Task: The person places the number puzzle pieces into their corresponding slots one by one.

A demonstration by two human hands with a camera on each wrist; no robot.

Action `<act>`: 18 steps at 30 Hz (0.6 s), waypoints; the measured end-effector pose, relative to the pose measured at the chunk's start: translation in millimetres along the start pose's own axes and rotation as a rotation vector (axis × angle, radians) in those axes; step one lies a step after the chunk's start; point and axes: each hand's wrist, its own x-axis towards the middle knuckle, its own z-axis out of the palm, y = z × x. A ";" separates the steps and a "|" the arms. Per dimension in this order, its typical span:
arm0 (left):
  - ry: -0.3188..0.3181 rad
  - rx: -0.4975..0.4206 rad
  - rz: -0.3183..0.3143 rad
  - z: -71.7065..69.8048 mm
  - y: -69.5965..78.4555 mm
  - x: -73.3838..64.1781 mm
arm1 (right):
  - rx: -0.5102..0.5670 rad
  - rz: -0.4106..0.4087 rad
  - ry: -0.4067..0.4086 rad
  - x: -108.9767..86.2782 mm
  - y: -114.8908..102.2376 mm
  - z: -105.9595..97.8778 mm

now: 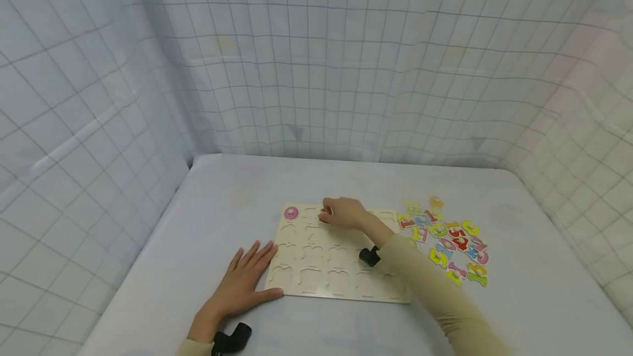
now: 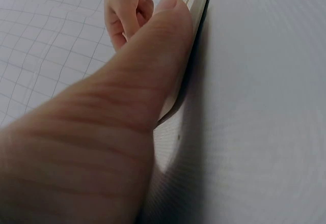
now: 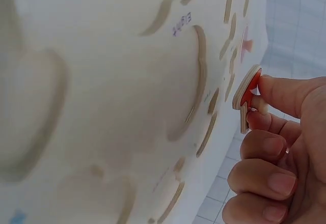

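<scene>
In the head view, a cream wooden puzzle board [image 1: 294, 261] with number-shaped recesses lies on the white table. A round pink piece [image 1: 291, 213] with a peg sits in its top left recess. My left hand [image 1: 242, 282] rests with spread fingers at the board's left edge, the thumb at the near left corner. Above the upper row of recesses, my right hand [image 1: 343, 213] pinches a red puzzle piece [image 3: 248, 85] by its wooden peg, between thumb and index finger. The right wrist view shows that piece tilted and off the board; which number it is cannot be told.
Right of the board lies a loose scatter of coloured number pieces, among them a yellow five [image 1: 438, 257], a red four [image 1: 461, 243] and a yellow zero [image 1: 471, 228]. White grid-patterned cloth [image 1: 316, 70] hangs behind and beside the table.
</scene>
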 end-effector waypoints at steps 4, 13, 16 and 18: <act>0.004 0.002 0.004 -0.6 0.4 0.6 | -0.017 0.021 -0.025 19.1 -10.6 4.0; -0.016 0.010 0.002 0.5 -2.2 1.3 | -0.051 0.091 -0.070 39.9 -19.4 10.8; -0.022 0.010 0.000 0.4 -2.6 1.5 | -0.041 0.106 -0.091 42.0 -20.7 12.7; -0.021 0.011 0.000 0.4 -2.7 1.7 | -0.034 0.114 -0.093 43.1 -21.1 14.3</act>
